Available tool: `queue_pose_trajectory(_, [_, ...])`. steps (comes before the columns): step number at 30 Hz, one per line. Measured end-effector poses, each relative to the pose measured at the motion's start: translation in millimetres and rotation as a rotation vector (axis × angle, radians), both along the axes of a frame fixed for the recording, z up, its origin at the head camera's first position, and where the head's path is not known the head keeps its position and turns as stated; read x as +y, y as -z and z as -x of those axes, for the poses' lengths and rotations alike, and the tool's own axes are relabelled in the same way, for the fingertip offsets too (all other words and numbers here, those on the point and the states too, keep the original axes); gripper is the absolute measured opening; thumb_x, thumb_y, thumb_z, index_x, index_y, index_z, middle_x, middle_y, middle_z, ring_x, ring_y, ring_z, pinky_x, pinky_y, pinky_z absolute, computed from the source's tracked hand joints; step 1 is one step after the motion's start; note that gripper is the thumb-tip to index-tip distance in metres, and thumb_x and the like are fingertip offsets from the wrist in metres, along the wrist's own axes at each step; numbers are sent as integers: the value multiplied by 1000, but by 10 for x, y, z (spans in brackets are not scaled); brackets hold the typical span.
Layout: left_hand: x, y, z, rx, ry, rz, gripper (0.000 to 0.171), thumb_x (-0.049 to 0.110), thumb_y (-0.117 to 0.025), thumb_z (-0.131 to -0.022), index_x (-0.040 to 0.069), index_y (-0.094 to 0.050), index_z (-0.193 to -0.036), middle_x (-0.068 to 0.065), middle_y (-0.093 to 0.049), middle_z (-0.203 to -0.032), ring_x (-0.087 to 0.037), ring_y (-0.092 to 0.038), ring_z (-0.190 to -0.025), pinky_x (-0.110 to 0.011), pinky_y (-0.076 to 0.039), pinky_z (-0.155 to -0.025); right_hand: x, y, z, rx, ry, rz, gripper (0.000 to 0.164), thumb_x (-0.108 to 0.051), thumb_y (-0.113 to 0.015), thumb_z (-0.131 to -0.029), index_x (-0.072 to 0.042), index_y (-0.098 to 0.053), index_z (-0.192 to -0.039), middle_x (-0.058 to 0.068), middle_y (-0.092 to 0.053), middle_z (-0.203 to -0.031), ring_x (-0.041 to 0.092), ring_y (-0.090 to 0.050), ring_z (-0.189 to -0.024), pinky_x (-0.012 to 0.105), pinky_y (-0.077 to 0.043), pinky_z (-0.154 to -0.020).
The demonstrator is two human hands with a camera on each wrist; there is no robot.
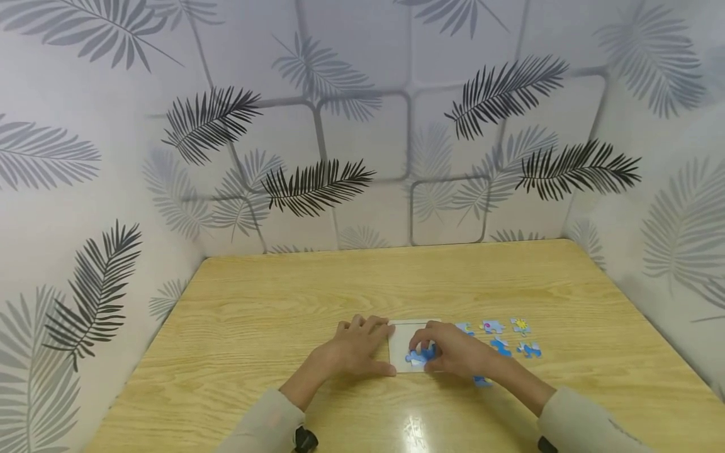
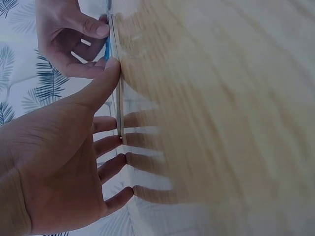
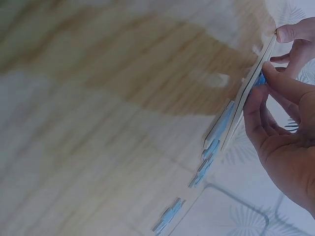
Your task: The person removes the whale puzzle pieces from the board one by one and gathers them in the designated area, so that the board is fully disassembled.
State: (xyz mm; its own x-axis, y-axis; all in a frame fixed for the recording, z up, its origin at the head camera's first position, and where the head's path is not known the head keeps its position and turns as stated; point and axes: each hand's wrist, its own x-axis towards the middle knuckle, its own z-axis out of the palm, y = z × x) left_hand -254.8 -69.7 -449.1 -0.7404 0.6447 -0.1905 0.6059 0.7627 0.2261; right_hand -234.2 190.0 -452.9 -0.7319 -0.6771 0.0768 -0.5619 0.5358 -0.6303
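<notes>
A thin white puzzle board lies flat on the table in the head view. On its lower right part is a blue puzzle piece, partly hidden by fingers. My right hand is over the board with its thumb and curled fingers about blue puzzle piece; in the right wrist view, some blue shows between them. At the board's left edge rests my left hand, fingers spread and thumb at the near corner. The left wrist view shows that hand with fingertips down at the table and board edge.
Several loose puzzle pieces lie right of the board, among them a piece with a yellow sun, a pinkish one and a blue one. Another blue piece lies below my right forearm. A leaf-patterned wall stands behind the wooden table.
</notes>
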Motion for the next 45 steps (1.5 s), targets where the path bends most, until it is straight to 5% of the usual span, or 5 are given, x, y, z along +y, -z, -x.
queue_pose_trajectory(6, [2, 17, 14, -19, 2, -20, 84, 61, -63, -97, 17, -35, -163, -5, -29, -168, -36, -31, -147, -62, -29, -114, 4, 1, 8, 10, 14, -16, 31, 2, -81, -86, -9, -73, -114, 7, -63, -101, 7, -54, -75, 24, -50, -68])
queue_pose_trajectory(14, [27, -2, 58, -8, -2, 3, 85, 63, -62, -96, 19, -34, -163, -4, -29, -168, -35, -31, -148, -61, -29, -115, -18, -25, 0, 198, 24, -104, 29, 0, -85, -83, -9, -75, -109, 2, -67, -100, 16, -64, -89, 27, -54, -78])
queue_pose_trajectory(26, [51, -24, 71, -12, -6, 9, 84, 62, -63, -96, 19, -36, -163, -3, -30, -168, -34, -32, -147, -59, -29, -114, 51, -79, -61, 305, 84, -157, 28, -8, -85, -83, -11, -80, -111, 0, -71, -106, 16, -62, -95, 32, -55, -81])
queue_pose_trajectory(36, [28, -7, 1, -47, -6, -41, 84, 58, -66, -96, 16, -35, -163, -7, -31, -168, -38, -30, -148, -63, -26, -116, 739, -169, -198, 211, 74, 72, 21, -5, -80, -89, -14, -73, -107, -3, -71, -102, 10, -59, -79, 26, -51, -65])
queue_pose_trajectory(45, [9, -46, -46, -23, -6, -28, 84, 59, -66, -96, 17, -37, -162, -5, -34, -166, -34, -35, -143, -61, -29, -114, 1289, -79, -384, 196, 99, 44, 26, -3, -84, -84, -17, -75, -104, -4, -70, -97, -6, -39, -61, 21, -41, -53])
